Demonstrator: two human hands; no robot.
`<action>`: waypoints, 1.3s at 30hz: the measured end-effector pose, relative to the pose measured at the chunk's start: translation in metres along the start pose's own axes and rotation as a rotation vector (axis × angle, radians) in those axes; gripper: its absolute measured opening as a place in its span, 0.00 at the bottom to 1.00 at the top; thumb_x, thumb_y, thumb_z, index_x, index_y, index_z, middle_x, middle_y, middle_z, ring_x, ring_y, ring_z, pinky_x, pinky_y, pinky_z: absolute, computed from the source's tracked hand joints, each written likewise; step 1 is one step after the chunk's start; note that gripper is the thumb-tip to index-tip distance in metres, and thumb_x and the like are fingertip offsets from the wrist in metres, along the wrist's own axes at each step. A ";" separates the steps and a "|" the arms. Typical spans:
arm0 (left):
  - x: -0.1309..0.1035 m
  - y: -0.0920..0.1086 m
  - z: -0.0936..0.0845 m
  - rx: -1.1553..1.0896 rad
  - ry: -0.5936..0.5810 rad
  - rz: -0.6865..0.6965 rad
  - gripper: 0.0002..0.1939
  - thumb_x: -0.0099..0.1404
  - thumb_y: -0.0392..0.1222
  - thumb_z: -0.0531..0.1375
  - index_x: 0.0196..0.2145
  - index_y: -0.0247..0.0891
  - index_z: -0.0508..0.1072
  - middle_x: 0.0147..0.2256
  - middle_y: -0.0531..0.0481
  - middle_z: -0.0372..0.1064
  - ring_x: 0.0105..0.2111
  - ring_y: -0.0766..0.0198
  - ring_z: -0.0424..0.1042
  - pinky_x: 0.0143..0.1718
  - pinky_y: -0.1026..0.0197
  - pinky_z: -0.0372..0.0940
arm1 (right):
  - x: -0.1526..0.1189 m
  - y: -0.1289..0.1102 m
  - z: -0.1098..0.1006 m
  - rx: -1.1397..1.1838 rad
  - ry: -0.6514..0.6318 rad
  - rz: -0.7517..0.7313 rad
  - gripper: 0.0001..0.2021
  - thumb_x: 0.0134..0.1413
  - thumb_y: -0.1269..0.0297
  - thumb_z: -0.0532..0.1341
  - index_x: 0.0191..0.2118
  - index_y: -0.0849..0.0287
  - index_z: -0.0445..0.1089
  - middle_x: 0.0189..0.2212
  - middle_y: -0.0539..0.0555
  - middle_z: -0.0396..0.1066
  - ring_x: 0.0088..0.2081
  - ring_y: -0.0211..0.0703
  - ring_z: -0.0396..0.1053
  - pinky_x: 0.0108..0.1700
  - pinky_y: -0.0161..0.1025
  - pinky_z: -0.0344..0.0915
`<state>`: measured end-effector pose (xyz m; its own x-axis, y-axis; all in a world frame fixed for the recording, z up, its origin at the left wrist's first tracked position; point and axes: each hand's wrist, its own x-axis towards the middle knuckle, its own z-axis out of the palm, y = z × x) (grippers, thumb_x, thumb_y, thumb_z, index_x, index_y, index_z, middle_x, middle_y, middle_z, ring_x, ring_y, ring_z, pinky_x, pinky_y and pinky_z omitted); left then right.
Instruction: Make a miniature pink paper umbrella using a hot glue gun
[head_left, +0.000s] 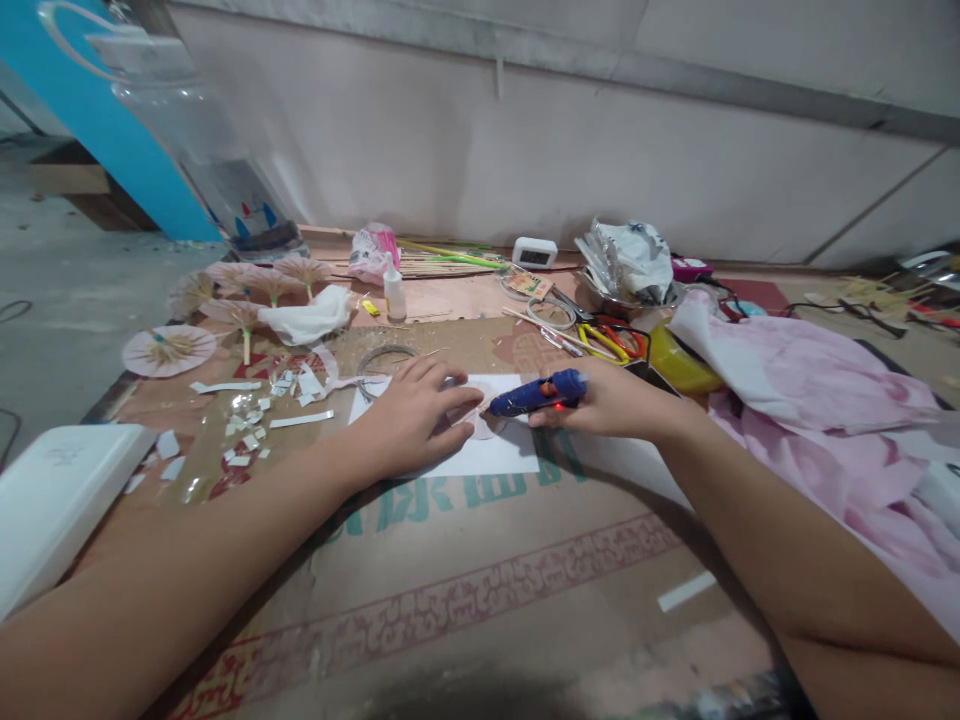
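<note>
My right hand [600, 402] is wrapped round a blue glue gun [529, 395] with a small red light. The gun's tip points left and down at a small pale round piece [489, 425] on a white sheet of paper [450, 462]. At the sheet's left part lies my left hand [427, 412], its fingers apart; thumb and forefinger reach the edge of the round piece, and whether they pinch any of it is too small to tell. Under the sheet is a printed cardboard [480, 560].
Several small paper fans [169, 350] stand or lie at the left, near paper scraps [251, 425] and a large clear jug [217, 150]. Behind are a glue bottle [394, 290], scissors [611, 340] and a metal bowl [600, 295]. Pink cloth [810, 385] lies at the right.
</note>
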<state>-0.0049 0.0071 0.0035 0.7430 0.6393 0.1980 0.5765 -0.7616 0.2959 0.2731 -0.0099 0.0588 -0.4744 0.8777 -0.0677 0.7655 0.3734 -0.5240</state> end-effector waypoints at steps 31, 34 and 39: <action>0.000 0.001 0.001 -0.015 0.015 -0.004 0.19 0.71 0.50 0.56 0.55 0.44 0.75 0.55 0.42 0.68 0.56 0.47 0.64 0.61 0.41 0.58 | -0.003 -0.008 -0.002 -0.074 -0.051 0.055 0.18 0.53 0.46 0.66 0.36 0.58 0.76 0.32 0.54 0.78 0.33 0.44 0.71 0.33 0.36 0.56; 0.000 0.001 0.001 -0.023 0.023 -0.008 0.19 0.71 0.50 0.57 0.55 0.45 0.75 0.55 0.42 0.68 0.56 0.47 0.65 0.61 0.41 0.57 | -0.003 -0.008 -0.002 -0.066 -0.060 0.063 0.19 0.52 0.45 0.66 0.36 0.58 0.77 0.32 0.54 0.78 0.32 0.44 0.71 0.33 0.36 0.57; -0.001 0.000 0.002 -0.017 0.023 -0.002 0.19 0.71 0.50 0.56 0.55 0.45 0.75 0.55 0.42 0.68 0.57 0.48 0.65 0.61 0.41 0.58 | -0.003 -0.008 -0.003 -0.036 -0.066 0.079 0.18 0.51 0.45 0.67 0.35 0.57 0.77 0.31 0.54 0.78 0.32 0.44 0.71 0.32 0.36 0.57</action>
<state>-0.0046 0.0065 0.0015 0.7334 0.6436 0.2188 0.5725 -0.7583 0.3118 0.2694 -0.0143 0.0659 -0.4391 0.8833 -0.1641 0.8161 0.3158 -0.4841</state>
